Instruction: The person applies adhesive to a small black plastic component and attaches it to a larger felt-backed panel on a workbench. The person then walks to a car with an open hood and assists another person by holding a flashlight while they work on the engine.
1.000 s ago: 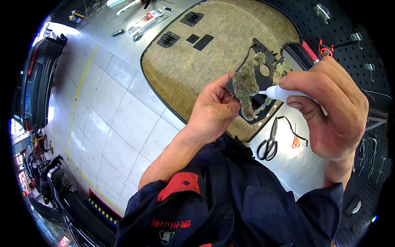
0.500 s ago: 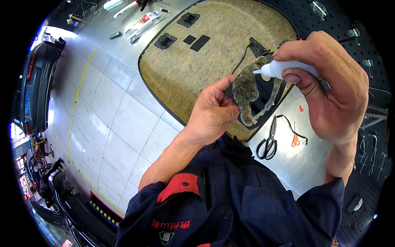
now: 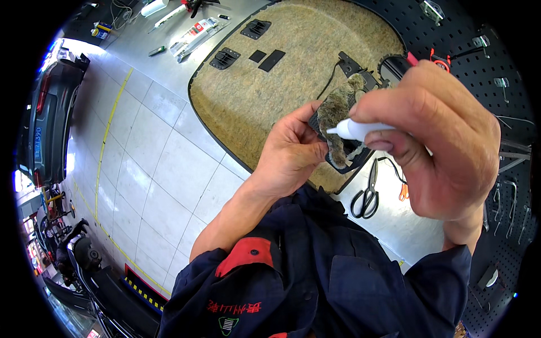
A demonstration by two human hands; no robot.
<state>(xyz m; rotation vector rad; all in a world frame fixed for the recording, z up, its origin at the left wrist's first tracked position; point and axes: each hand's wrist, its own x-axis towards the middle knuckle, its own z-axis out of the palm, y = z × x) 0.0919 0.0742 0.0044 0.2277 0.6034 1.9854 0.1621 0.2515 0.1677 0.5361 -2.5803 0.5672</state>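
My left hand (image 3: 293, 149) grips the edge of a dark, perforated plastic piece with ragged brown-grey felt (image 3: 336, 112) on its face, thumb on top. In my right hand (image 3: 439, 138) is a white squeeze bottle (image 3: 360, 130) with a pointed nozzle, pinched between thumb and fingers. The nozzle tip hangs at the felt's surface; whether it touches, I cannot tell. My right fingers hide part of the plastic piece. Below both hands lies a large rounded panel (image 3: 236, 96), covered in tan felt with a black rim.
Black-handled scissors (image 3: 367, 194) and small orange scissors (image 3: 403, 192) lie on the metal bench, right of the panel. Black brackets (image 3: 256, 29) and dark pads (image 3: 271, 61) rest on the panel. A pegboard (image 3: 510, 169) rises on the right. A dark car (image 3: 53, 118) stands at the left.
My right hand has moved the squeeze bottle down and slightly left, so its nozzle is now lower on the felt. My left hand and the plastic piece stay nearly in place.
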